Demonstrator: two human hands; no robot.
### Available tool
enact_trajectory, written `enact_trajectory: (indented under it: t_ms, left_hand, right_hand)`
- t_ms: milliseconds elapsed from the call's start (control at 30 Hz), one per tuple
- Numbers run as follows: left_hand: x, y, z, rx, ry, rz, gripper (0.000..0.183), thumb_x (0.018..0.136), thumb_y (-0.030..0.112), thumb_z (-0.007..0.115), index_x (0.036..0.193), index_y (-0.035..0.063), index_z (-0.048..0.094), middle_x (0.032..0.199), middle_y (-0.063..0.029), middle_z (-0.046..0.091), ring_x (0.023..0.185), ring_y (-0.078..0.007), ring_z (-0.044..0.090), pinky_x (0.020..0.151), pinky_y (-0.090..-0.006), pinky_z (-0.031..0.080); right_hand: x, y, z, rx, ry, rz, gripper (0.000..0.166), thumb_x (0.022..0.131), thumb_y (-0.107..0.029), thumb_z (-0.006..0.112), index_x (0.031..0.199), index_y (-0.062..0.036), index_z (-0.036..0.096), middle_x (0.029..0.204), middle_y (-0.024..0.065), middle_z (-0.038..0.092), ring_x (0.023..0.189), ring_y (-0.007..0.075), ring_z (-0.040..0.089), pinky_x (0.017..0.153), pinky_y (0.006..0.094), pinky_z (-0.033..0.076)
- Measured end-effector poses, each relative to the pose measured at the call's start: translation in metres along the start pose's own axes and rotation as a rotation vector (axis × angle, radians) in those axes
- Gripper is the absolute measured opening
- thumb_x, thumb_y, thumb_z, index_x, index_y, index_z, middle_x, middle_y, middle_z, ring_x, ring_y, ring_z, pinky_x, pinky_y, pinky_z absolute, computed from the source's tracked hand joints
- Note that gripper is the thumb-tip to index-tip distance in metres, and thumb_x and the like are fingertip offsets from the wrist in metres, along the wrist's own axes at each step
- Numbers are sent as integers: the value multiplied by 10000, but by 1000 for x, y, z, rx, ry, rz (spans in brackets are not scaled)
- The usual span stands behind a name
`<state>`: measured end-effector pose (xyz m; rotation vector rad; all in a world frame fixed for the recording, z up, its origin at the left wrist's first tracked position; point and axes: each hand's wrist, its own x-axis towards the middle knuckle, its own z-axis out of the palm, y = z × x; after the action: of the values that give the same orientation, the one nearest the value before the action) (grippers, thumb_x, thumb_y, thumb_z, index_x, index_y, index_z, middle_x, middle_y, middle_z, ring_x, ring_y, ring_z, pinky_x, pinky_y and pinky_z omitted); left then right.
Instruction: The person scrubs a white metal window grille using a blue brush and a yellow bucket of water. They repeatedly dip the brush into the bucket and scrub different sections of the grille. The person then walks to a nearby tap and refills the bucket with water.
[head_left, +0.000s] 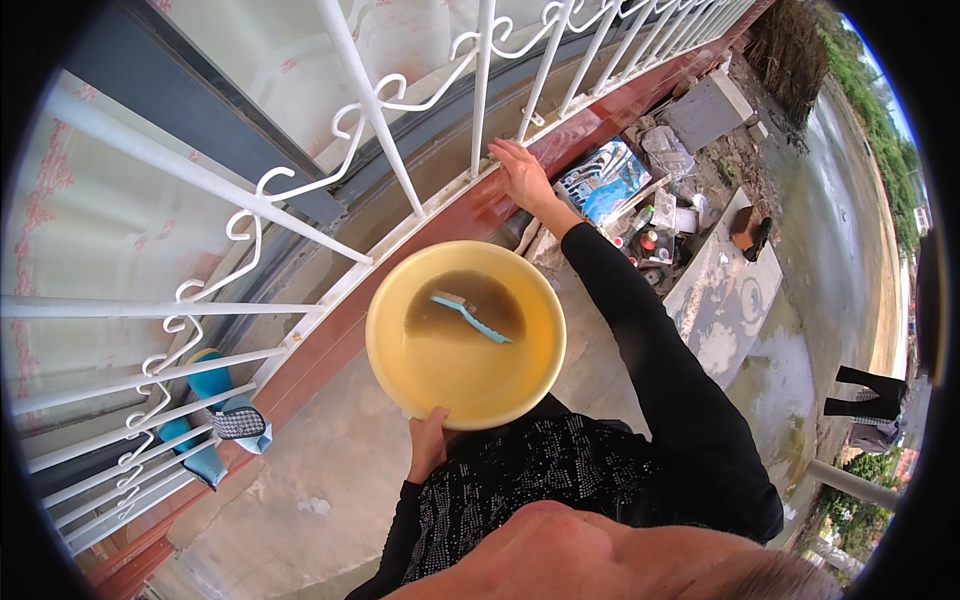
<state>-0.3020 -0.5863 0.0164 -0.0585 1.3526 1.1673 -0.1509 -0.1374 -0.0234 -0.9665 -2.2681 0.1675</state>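
Observation:
A yellow plastic basin (465, 390) is held in front of my body, with my left hand (429, 442) gripping its near rim, the thumb over the edge. Murky brown water (450, 322) has pooled on the far side of the basin. A light-blue scrubbing brush (472, 321) lies in it, bristle end at the upper left. My right hand (521, 176) reaches past the basin and rests on the white bottom rail (459, 187) of the window grille, its fingertips on the rail and nothing visibly held.
White metal bars (375, 112) stand before a curtained window, above a red tiled ledge (337, 337). Blue slippers (214, 382) are tucked among the bars at left. Beyond my right arm lie a blue printed box (604, 180), bottles (649, 240) and a stained board (724, 300).

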Motion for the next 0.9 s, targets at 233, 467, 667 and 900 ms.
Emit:
enact_trajectory:
  t_ms: [233, 467, 667, 900]
  left_hand:
    - [19, -26, -7, 64, 52, 27, 401, 823, 55, 539, 1153, -169, 501, 1083, -227, 623, 904, -312, 683, 738, -394, 608]
    - [32, -3, 30, 195, -96, -41, 425, 832, 68, 517, 1186, -166, 505, 1127, -241, 617, 960, -320, 682, 793, -405, 614]
    - [31, 14, 76, 172, -213, -58, 318, 860, 39, 515, 1098, -170, 548, 1068, -206, 642, 898, -303, 684, 758, -409, 605]
    - [44, 9, 101, 139, -203, -87, 343, 871, 58, 514, 1136, -160, 525, 1110, -216, 625, 928, -308, 679, 778, -407, 601]
  right_hand:
    - [-71, -13, -20, -46, -147, 254, 351, 837, -75, 563, 1181, -39, 621, 1195, 134, 633, 1073, 308, 609, 918, 408, 488]
    - [-171, -62, -1, 584, -311, 794, 273, 911, -231, 581, 957, 18, 682, 846, 178, 698, 816, 296, 680, 750, 396, 522]
    - [-202, -16, 65, 1214, 449, 1582, 188, 950, -190, 548, 964, -32, 649, 919, 81, 688, 738, 300, 635, 708, 397, 538]
    - [-84, -9, -3, 2192, 519, 1531, 112, 948, -31, 466, 921, 56, 532, 895, 128, 585, 934, 291, 606, 885, 375, 555]
